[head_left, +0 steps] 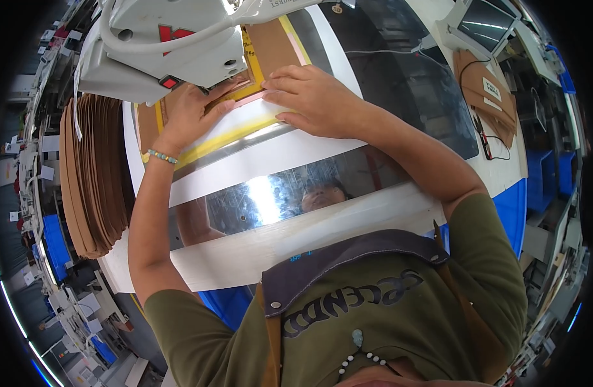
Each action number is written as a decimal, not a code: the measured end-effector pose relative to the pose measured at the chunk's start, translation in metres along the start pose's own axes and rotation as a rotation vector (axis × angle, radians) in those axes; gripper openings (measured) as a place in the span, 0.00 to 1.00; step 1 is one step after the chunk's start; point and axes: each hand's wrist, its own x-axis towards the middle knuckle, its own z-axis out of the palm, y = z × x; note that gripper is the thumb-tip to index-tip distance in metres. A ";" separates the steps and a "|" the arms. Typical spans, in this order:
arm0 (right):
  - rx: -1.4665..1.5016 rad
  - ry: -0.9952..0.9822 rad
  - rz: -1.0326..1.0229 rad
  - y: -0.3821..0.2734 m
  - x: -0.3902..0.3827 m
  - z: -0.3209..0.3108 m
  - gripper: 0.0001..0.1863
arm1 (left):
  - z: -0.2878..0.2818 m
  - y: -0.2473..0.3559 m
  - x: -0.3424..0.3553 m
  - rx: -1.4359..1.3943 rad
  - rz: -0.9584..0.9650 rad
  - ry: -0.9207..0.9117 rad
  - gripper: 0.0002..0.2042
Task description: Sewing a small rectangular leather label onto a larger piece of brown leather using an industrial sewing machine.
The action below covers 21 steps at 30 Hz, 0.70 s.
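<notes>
Yellow-taped template point(229, 136) beneath the sewing-machine head point(209, 61)

Your left hand point(194, 117) lies spread over the template, thumb apart, just beside the machine at upper left. Your right hand point(312, 102) rests unclenched, fingers reaching left onto the template's right part. The template lies at upper centre, its near edge slanting up rightward; your left hand is nearer the machine.
</notes>
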 end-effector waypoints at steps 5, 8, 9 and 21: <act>0.020 0.031 -0.036 0.002 -0.003 0.005 0.19 | 0.007 -0.004 -0.011 -0.152 -0.135 0.065 0.20; 0.026 0.032 -0.053 -0.001 -0.005 0.004 0.18 | -0.001 -0.018 -0.026 -0.038 -0.450 0.045 0.16; 0.014 0.026 -0.061 -0.002 -0.006 0.002 0.18 | -0.002 -0.019 -0.031 -0.040 -0.448 0.041 0.16; 0.176 -0.200 -0.200 -0.064 -0.087 -0.060 0.17 | -0.028 -0.203 -0.121 0.240 -0.897 0.390 0.30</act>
